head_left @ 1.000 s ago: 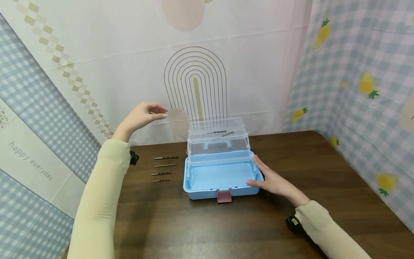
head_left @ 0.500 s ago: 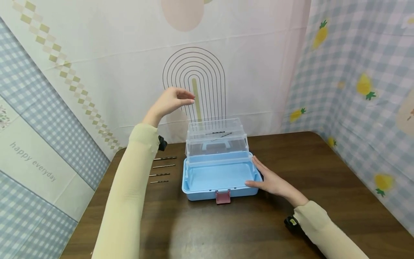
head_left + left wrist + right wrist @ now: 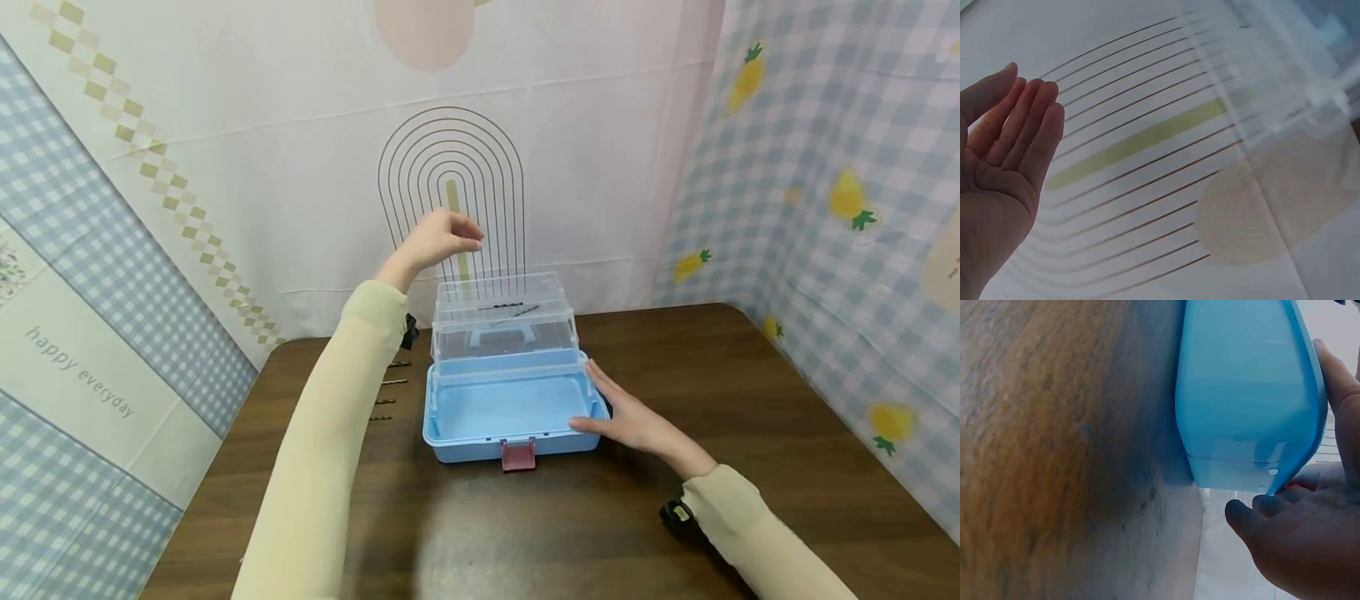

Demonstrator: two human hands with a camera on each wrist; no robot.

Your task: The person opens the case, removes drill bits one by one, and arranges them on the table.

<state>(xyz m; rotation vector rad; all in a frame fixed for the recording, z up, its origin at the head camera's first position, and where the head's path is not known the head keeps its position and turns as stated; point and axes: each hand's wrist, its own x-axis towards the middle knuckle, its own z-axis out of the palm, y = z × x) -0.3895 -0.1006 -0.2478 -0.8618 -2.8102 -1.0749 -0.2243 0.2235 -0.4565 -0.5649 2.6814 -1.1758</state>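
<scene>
drill bits on table partly hidden behind left sleeve; left hand grip slack, right hand spread on toolbox.

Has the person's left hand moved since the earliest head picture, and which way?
Yes. In the head view the left hand has moved right: it was just left of the arch print, and now overlaps it.

At the right hand, one blue box with one latch; below the left hand, two drill bits; beside its sleeve, partly hidden, apparently four more bits.
</scene>
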